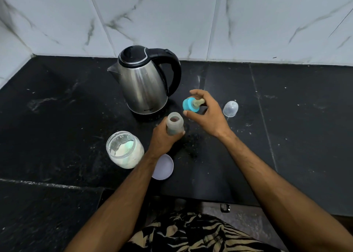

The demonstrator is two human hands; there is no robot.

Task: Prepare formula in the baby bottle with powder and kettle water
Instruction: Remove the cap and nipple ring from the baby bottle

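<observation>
My left hand (162, 139) grips the open baby bottle (174, 123), which stands upright on the black counter (57, 117) with its mouth uncovered. Just right of the bottle and above the counter, my right hand (208, 114) holds the blue screw ring with its nipple (191, 104), tilted on its side. A steel kettle (143, 87) with a black lid and handle stands behind the bottle, spout to the left. An open glass jar of white powder (125, 149) sits left of my left wrist.
The jar's pale lid (165, 167) lies upside down under my left forearm. A clear bottle cap (230, 108) stands right of my right hand. Marble-tiled walls close the back and left. The counter's front edge runs below my forearms.
</observation>
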